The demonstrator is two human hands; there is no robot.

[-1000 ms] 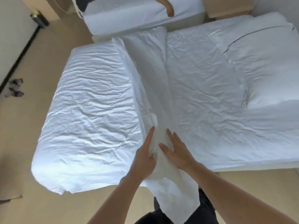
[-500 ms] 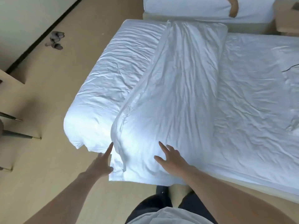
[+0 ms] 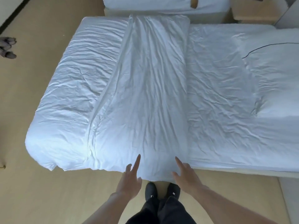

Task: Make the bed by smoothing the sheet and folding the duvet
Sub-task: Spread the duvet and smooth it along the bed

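Note:
A white wrinkled duvet (image 3: pixel 77 97) covers the left end of the bed, and a folded-back band of it (image 3: pixel 150 88) runs across the bed's middle. To the right the white sheet (image 3: pixel 215 97) lies creased, with a pillow (image 3: pixel 275 78) at the right end. My left hand (image 3: pixel 131 178) hovers at the near edge of the folded band, fingers straight. My right hand (image 3: pixel 184 173) is spread at the same edge, just right of the band's hanging end. Neither hand holds cloth.
A second bed (image 3: pixel 161 5) with white bedding stands beyond, a person's hand resting on it. A wooden nightstand (image 3: pixel 252 15) sits at the back right. Slippers (image 3: pixel 7 47) lie on the tan floor at left. My black shoes (image 3: pixel 161 191) stand by the bed's near edge.
I have let go of the duvet's edge and the folded band now lies flat across the bed. Both hands moved to the near edge, open. My view swung to face the bed squarely.

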